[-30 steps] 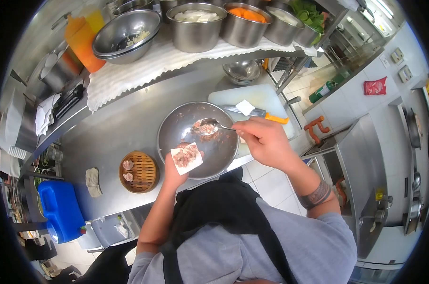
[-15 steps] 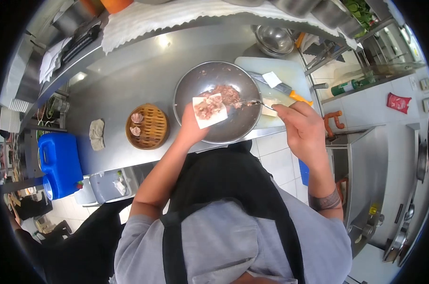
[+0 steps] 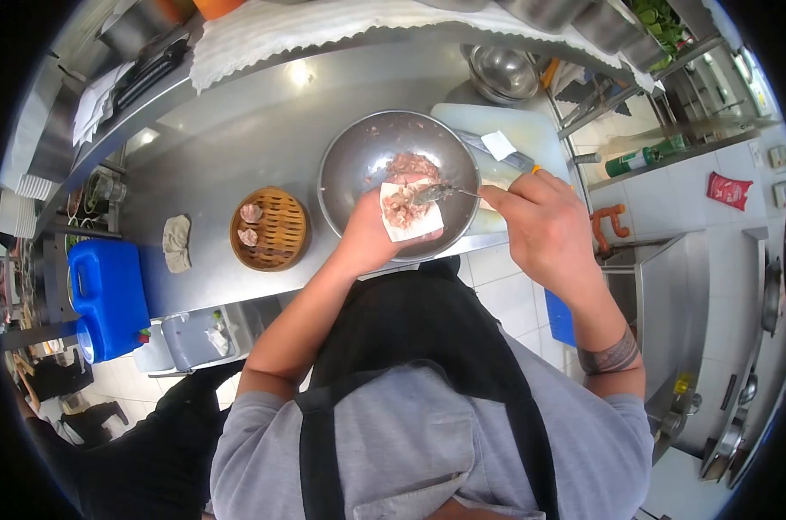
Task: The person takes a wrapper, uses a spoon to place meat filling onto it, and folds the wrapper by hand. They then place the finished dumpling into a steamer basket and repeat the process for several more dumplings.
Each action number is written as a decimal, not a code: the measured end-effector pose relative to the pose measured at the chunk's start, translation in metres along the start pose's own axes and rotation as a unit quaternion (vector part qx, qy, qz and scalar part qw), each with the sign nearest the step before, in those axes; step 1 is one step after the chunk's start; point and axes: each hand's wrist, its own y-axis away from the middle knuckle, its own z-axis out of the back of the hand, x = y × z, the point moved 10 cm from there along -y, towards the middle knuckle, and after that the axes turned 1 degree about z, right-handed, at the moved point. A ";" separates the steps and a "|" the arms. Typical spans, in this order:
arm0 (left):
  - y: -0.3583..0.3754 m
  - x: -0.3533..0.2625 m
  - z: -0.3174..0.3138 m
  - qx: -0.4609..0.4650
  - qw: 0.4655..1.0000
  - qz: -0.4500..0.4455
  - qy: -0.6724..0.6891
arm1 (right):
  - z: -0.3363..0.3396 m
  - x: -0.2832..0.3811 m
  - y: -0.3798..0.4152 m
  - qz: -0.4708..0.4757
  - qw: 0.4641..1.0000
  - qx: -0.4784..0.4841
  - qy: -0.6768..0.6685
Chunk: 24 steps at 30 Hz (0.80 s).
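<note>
A square white wrapper point(image 3: 395, 230) with pinkish minced filling on it lies on my left hand point(image 3: 369, 236), above the near part of a large steel bowl point(image 3: 345, 156). My right hand point(image 3: 545, 225), right of the bowl, grips the handle of a metal spoon point(image 3: 449, 190). The spoon's head touches the filling on the wrapper. More minced filling point(image 3: 412, 165) lies in the bowl. To the left, a round bamboo steamer point(image 3: 282, 230) holds two small dumplings point(image 3: 249, 224) on its left side.
On a cutting board point(image 3: 532, 130) at the right lie a knife point(image 3: 521, 161) and a white square piece point(image 3: 498, 146). Steel bowls point(image 3: 504, 71) stand behind. A folded cloth point(image 3: 176, 243) and a blue jug point(image 3: 110, 295) are at the left. Another person's dark clothing point(image 3: 150, 459) shows lower left.
My left hand with the wrapper has moved right and slightly down. The spoon has moved left, from beside the wrapper onto its filling. My right hand has turned slightly.
</note>
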 end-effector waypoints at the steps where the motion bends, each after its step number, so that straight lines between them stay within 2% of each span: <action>1: 0.001 -0.003 0.001 0.000 1.000 0.001 0.021 | 0.000 -0.002 0.001 -0.005 1.000 -0.008 -0.022; 6: 0.000 -0.002 0.006 -0.002 0.990 0.012 0.142 | -0.036 -0.008 0.019 -0.050 0.990 -0.055 -0.116; 8: 0.000 0.003 0.007 -0.004 0.984 0.022 0.178 | -0.067 -0.028 0.035 -0.160 0.943 -0.066 -0.285; 10: -0.001 0.003 0.006 0.009 0.959 0.013 0.282 | -0.075 -0.029 0.038 -0.164 0.938 -0.066 -0.299; 14: -0.001 0.003 0.005 0.010 0.953 0.022 0.301 | -0.082 -0.043 0.043 -0.186 0.918 -0.079 -0.340; 20: -0.002 -0.005 0.010 0.018 0.954 -0.033 0.298 | -0.077 -0.060 0.047 -0.222 0.898 -0.068 -0.375; 23: -0.003 -0.007 0.013 0.029 0.952 -0.058 0.298 | -0.056 -0.069 0.048 -0.207 0.919 -0.097 -0.320; 24: -0.003 -0.011 0.017 0.013 0.969 -0.070 0.236 | -0.050 -0.071 0.048 -0.206 0.919 -0.096 -0.322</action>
